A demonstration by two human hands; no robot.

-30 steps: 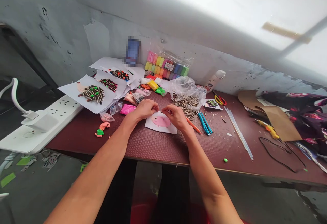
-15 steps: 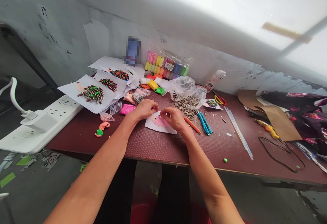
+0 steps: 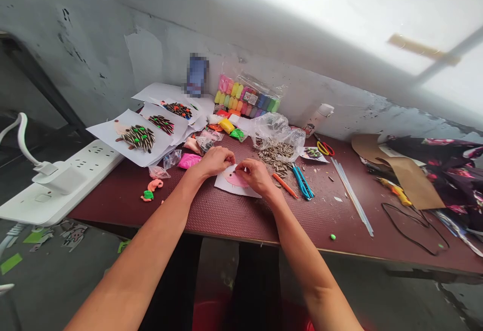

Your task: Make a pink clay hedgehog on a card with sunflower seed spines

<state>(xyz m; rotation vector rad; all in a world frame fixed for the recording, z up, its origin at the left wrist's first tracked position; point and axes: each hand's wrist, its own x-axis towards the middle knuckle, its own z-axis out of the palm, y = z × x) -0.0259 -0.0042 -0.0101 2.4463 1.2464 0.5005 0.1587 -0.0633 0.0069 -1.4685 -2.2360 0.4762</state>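
A small white paper (image 3: 245,190) with a pink clay shape (image 3: 234,180) lies near the front middle of the table. At its upper left edge is my left hand (image 3: 216,161), its fingers bent together; anything between the fingertips is hidden. My right hand (image 3: 255,174) is over the paper's upper right part, thumb and forefinger pinched at the top of the pink shape. A tiny dark spot shows by those fingertips, too small to identify. An orange pen (image 3: 286,186) and a blue cutter (image 3: 302,182) lie right of my right hand.
Seeds (image 3: 277,155) spill from a clear bag behind my hands. Clay packets (image 3: 226,126) and seed-covered papers (image 3: 166,142) are at the back left. A white power strip (image 3: 71,180) borders the left. Scissors (image 3: 325,148), clear sticks (image 3: 352,195) and a yellow glue gun (image 3: 400,193) lie right.
My right fingertips have shifted very slightly over the pink shape. My left hand keeps its place at the paper's edge, and the view has moved a little.
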